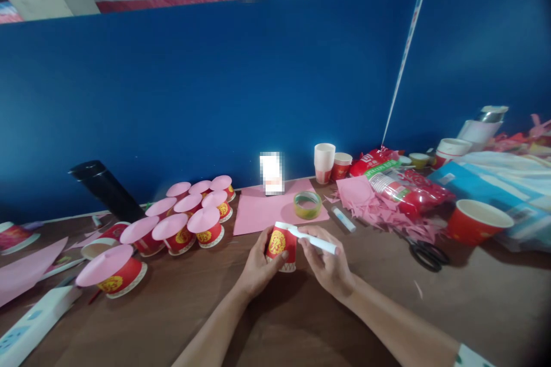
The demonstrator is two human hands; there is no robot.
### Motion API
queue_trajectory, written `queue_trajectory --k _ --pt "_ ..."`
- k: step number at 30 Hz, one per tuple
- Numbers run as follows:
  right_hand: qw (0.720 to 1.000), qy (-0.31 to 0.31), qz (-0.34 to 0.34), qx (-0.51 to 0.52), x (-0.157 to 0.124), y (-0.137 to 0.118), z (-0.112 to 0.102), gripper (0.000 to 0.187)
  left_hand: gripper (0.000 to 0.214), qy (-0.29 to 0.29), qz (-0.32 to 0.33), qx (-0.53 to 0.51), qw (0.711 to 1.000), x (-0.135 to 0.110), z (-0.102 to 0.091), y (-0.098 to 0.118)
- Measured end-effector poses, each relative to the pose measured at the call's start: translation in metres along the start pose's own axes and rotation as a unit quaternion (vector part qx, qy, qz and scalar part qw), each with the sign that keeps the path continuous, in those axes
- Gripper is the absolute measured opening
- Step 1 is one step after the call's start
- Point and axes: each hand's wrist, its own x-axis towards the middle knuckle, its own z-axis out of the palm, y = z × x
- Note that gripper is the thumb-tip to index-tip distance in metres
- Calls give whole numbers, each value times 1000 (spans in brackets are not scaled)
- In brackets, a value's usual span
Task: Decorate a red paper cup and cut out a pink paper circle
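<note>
Wrapped in my left hand (259, 258) is a red paper cup (283, 245) with a yellow emblem, upside down with its narrow base up. My right hand (327, 264) grips a white pen-shaped tube (319, 242), possibly a glue stick; its tip is at the cup's upper edge. Whether the tip touches the cup is too small to tell. Just behind the hands, a roll of tape (307, 205) lies on a pink paper sheet (253, 212). To the left, several upturned red cups carry pink paper discs (204, 219) on top.
Right of the hands are a capped glue stick (344, 219), pink paper scraps (374, 209), black-handled scissors (428, 255) and a red cup (477, 222). At left lie a black bottle (105, 189) and a white power strip (37, 321). A blue partition (193, 86) closes the back; a person is behind it.
</note>
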Motion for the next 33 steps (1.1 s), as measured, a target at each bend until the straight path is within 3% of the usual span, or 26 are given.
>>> queue_trajectory --k 33 --pt "999 27 15 -21 2 -2 0 14 60 0 -7 11 1000 0 -1 1"
